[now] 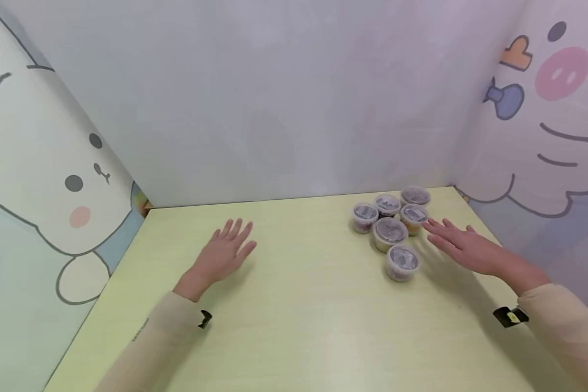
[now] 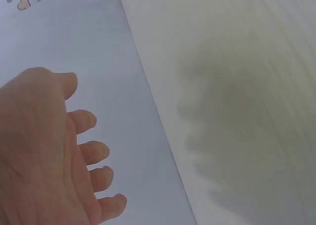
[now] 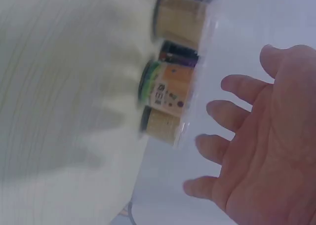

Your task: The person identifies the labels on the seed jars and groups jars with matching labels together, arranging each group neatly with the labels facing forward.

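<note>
- Six small round tubs of clear plastic with translucent lids: clustered right of centre in the head frame, upright on a pale yellow-green tabletop (image 1: 294, 321).
- Foremost, a tub with whitish contents (image 1: 403, 263), lowest of the group; behind it, a wider tub with yellowish contents (image 1: 390, 234), close against its neighbours.
- Right edge of the cluster, a tub with amber contents (image 1: 414, 219): nearest the fingertips. Judged risk: a leftward sweep could nudge it into the others, its neighbours leaving it little room.
- Right hand (image 1: 463, 249), at the right of the head frame: fingers extended, nothing held; a gap showed before the tubs in the right wrist view. Judged risk: a grasp closed too high could slip on the smooth lid or lift it off.
- Left hand (image 1: 219, 256), left of centre: fingers spread, nothing held, well apart from the cluster. Judged risk: too far off to steady a tipped tub.
- Black device (image 1: 511, 316) at the beige right sleeve (image 1: 563, 326): could catch the foremost tub, if the forearm swung low leftward.
</note>
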`<state>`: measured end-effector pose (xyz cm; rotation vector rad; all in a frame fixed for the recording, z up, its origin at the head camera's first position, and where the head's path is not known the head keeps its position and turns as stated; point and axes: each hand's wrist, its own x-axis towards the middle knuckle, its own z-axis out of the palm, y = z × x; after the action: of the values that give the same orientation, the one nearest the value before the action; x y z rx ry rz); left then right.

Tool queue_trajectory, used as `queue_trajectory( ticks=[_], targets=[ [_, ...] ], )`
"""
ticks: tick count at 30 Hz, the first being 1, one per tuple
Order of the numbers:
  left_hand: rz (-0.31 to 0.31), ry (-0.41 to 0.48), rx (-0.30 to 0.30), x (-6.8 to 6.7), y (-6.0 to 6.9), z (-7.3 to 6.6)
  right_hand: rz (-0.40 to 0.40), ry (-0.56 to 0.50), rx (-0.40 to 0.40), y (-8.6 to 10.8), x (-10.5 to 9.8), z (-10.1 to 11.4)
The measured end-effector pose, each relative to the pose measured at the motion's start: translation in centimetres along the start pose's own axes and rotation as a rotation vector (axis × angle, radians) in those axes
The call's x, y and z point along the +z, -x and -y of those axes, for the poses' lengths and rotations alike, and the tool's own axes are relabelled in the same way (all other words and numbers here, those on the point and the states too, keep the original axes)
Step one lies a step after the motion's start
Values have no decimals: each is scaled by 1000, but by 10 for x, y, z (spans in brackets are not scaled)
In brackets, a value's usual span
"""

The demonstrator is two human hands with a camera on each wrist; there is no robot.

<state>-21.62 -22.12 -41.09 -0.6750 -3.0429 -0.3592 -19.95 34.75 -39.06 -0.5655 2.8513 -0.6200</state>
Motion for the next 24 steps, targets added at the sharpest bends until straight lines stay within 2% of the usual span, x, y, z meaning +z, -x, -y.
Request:
queue_trajectory(
  ticks=[3, 6, 9, 11, 14, 17, 20, 24],
  targets=[
    [-16, 41, 72, 8, -12, -27, -6, -133, -38, 2, -2, 11],
    [-17, 86, 147, 13, -24, -58, 14, -362, -88, 5, -8, 21],
    [22, 132, 216, 18, -35, -91, 91, -594, -86, 6, -14, 29],
    [69, 148, 251, 24, -41, -114, 152, -676, -55, 5, -15, 31],
    [152, 169, 284, 33, -51, -147, 224, -732, 12, 2, -10, 31],
    [208, 175, 308, 42, -63, -177, 248, -755, 53, 0, -2, 28],
    [234, 171, 303, 52, -75, -200, 259, -772, 74, -2, 7, 24],
    [237, 132, 266, 67, -89, -220, 274, -794, 68, -2, 15, 21]
  ],
)
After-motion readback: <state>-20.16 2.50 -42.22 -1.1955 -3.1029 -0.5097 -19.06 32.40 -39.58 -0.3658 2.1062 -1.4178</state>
